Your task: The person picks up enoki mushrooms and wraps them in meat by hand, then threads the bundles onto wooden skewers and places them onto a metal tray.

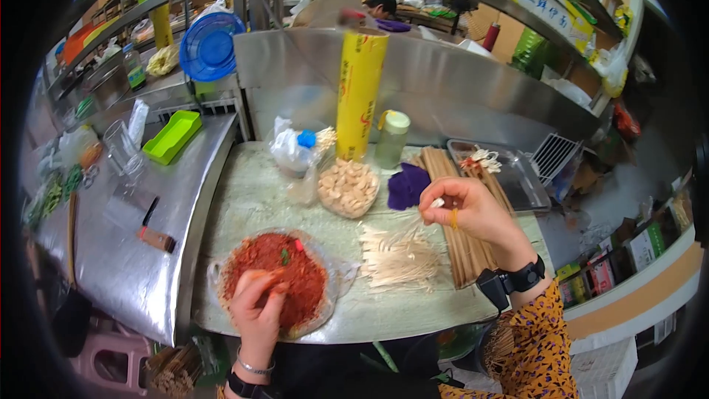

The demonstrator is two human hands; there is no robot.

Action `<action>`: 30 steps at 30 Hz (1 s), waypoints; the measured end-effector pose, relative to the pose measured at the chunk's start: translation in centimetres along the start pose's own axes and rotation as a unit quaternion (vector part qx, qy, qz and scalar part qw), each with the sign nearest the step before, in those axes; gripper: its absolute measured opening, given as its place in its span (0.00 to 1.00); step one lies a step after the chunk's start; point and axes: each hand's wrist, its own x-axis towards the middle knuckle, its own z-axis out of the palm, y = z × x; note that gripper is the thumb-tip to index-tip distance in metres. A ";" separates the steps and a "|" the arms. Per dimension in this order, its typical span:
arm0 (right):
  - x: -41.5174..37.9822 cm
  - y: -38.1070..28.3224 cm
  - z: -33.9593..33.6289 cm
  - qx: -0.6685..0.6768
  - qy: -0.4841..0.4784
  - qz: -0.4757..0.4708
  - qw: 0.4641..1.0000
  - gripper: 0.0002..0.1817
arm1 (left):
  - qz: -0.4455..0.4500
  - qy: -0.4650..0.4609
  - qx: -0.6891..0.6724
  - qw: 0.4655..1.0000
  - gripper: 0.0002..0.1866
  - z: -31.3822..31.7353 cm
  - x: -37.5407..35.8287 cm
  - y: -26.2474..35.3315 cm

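Note:
My left hand (258, 307) is over the near edge of a plastic-lined container of red, minced-looking food (299, 281). Its fingers are pinched together, stained reddish at the tips; what they hold, if anything, is hidden. Raised above the right part of the table, my right hand (473, 210) pinches a small white piece (438, 202), with a yellow band around a finger. Below and left of it lies a row of thin pale strips (395, 257). A clear tub of cream-coloured chunks (348, 188) stands behind them, and a purple cloth (408, 186) lies beside my right hand.
Long wooden sticks (469, 251) lie at the right, near a metal tray (509, 177). A tall yellow roll (360, 96) and a lidded jar (391, 139) stand at the back. A steel counter (140, 251) with a green tray (173, 137) is left. Behind the partition, a person's head (380, 4) shows.

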 end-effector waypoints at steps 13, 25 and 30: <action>-0.2 -0.7 9.8 -0.040 -0.186 -0.184 0.964 0.05 | -0.056 -0.237 -0.005 0.970 0.09 4.1 1.1 3.7; -1.8 2.8 14.4 -0.082 -0.022 -0.265 0.961 0.13 | -0.271 -0.137 -0.366 0.880 0.10 2.5 -0.3 0.9; -2.3 4.2 16.5 0.297 -0.089 -0.041 0.950 0.26 | -0.221 -0.105 -0.385 0.890 0.10 2.9 -0.8 0.8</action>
